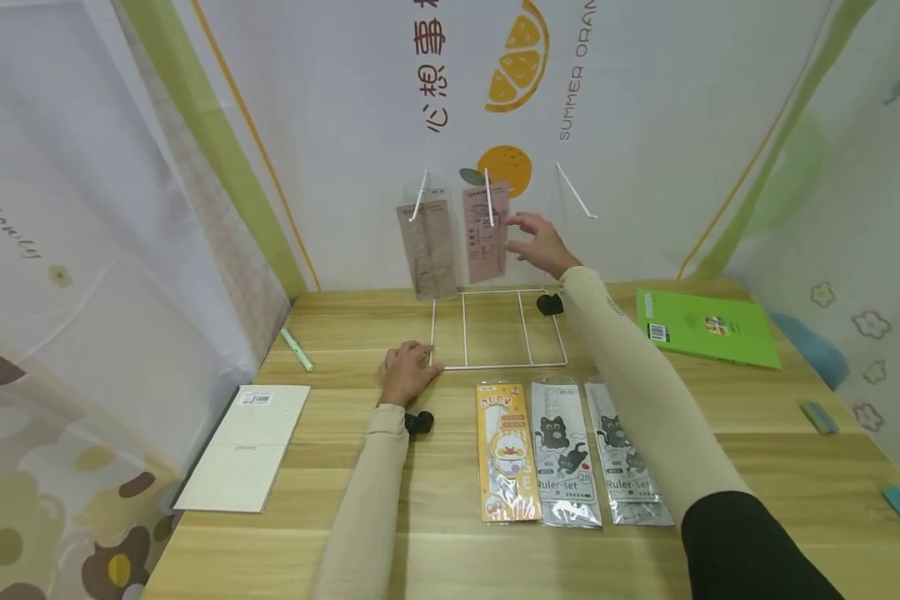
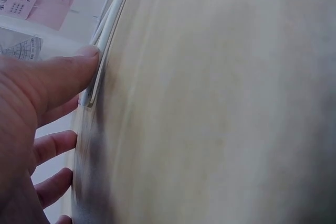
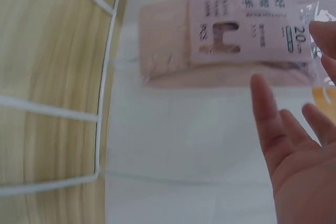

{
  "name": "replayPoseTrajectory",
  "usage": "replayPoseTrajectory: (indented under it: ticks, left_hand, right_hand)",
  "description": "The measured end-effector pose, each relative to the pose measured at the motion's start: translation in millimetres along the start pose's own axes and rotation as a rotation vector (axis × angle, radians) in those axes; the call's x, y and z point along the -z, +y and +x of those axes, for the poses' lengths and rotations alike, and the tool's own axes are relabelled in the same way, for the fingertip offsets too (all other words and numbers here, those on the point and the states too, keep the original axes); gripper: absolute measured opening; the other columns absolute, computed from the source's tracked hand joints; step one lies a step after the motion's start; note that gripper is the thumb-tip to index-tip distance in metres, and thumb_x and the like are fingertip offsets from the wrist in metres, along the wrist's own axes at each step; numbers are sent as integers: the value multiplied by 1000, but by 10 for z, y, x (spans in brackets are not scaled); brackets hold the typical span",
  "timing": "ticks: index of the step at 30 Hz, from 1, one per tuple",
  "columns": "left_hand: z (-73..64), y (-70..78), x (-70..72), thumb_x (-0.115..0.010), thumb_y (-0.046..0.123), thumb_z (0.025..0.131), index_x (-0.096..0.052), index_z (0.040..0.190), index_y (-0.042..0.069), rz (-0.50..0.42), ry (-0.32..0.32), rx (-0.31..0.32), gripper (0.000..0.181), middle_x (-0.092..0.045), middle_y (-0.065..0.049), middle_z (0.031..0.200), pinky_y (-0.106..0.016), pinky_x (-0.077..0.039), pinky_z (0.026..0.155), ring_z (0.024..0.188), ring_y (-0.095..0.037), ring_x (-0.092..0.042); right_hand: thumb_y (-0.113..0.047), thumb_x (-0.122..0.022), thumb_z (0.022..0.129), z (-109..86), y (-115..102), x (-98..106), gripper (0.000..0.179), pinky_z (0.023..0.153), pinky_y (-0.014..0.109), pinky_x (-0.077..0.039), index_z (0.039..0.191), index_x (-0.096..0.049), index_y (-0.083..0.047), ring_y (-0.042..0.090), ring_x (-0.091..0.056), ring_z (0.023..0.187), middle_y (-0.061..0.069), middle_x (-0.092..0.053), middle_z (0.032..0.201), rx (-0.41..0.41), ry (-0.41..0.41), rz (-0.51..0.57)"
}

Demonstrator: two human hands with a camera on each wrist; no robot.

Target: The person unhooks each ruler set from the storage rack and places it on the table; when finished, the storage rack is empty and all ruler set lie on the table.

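A white wire display rack [image 1: 495, 367] has its base flat on the tabletop, with hooks jutting out above at the back. My left hand [image 1: 407, 373] pinches its front left corner; the thumb [image 2: 79, 72] lies over the wire. From the middle hook hangs a pink ruler-set packet [image 1: 486, 250] in a clear sleeve. Beside its right edge is my right hand [image 1: 540, 244], the index fingertip right at the packet and the thumb [image 3: 268, 111] held apart from it. A greyish packet [image 1: 429, 254] hangs tilted on the left hook. The right hook [image 1: 576, 192] carries nothing.
In front of the rack lie an orange duck packet [image 1: 508, 454] and two cat ruler-set packets [image 1: 565, 450]. A white notebook [image 1: 246, 450] and a green pen [image 1: 297, 350] are at left. On the right are a green book [image 1: 708, 327] and two small teal items [image 1: 819, 417].
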State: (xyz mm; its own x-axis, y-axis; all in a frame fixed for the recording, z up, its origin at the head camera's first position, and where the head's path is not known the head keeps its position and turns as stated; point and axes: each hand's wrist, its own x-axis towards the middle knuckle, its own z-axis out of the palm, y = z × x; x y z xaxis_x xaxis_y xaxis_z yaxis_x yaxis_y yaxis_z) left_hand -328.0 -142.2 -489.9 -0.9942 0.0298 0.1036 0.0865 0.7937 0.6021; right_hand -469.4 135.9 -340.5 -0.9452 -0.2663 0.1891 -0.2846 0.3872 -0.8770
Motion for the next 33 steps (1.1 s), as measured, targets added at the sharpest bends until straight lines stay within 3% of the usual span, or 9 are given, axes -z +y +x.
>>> replayPoseTrajectory:
  ticks: [3,7,12,17,24,30,33]
  left_hand:
    - [4,3,-17,-72,37,93,-65,134,13,0,-2,2,48,-51,-13,146,-58,-26,108,129,-40,-42]
    - [-4,34,-26,-72,37,93,-65,134,13,-6,-11,-3,48,-51,-13,147,-59,-26,109,130,-41,-41]
    - [2,74,-15,-71,37,94,-64,136,14,7,-23,-3,49,-50,-13,148,-59,-26,110,130,-40,-41]
    - [33,79,12,-70,37,94,-63,136,14,20,-18,-1,49,-50,-12,148,-57,-26,109,129,-38,-42]
    - [37,49,36,-70,38,95,-64,136,14,32,-22,10,48,-50,-12,148,-58,-26,110,129,-39,-42]
    - [21,7,20,-70,38,95,-64,135,14,40,-18,15,48,-50,-12,148,-58,-27,109,129,-40,-42]
    - [17,9,16,-70,37,94,-64,135,14,33,-11,14,47,-50,-13,148,-58,-27,109,129,-40,-42]
  right_hand:
    - [-5,-66,94,56,-45,-47,49,88,41,-56,141,-54,-2,36,-23,151,12,-16,168,-12,12,40]
    - [-7,-65,93,104,-73,-59,49,80,29,-54,140,-54,-1,33,-18,153,10,-12,169,-19,28,38]
    - [-4,-63,92,125,-95,-35,50,77,31,-51,142,-54,-2,30,-31,148,9,-24,165,10,44,97]
    - [-9,-66,94,134,-121,-21,56,69,29,-48,148,-51,-14,30,-50,133,8,-41,156,8,37,118]
    - [-14,-65,94,141,-142,-38,61,70,30,-46,152,-47,-19,27,-52,129,11,-52,149,-6,-25,84]
    - [-11,-64,96,130,-146,-96,60,57,21,-40,152,-46,-17,27,-57,126,16,-56,145,-15,-51,102]
    - [-7,-66,95,116,-139,-115,59,75,26,-52,151,-47,-13,30,-60,122,16,-56,144,25,-37,129]
